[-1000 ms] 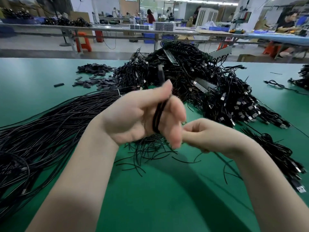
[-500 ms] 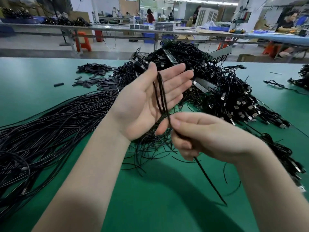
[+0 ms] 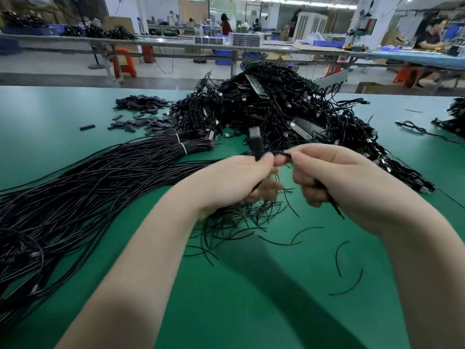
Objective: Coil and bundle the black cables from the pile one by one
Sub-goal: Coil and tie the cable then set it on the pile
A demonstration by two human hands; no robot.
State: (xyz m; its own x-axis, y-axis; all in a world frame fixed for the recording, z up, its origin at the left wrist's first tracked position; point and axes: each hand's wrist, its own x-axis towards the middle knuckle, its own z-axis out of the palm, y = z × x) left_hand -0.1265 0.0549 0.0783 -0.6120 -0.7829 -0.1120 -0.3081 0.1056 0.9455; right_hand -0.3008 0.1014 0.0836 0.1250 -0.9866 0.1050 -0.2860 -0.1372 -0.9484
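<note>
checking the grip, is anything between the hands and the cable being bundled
Nothing visible. The left hand and the right hand both grip the cable directly, held above the table, with its plug end sticking up from the left hand.

Smooth green matt table, glossy black plastic-sheathed cables, matt dark plastic caps

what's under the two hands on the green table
Short loose black ties lie scattered on the green table below the left hand and right hand. The hands cover whatever lies directly beneath.
</note>
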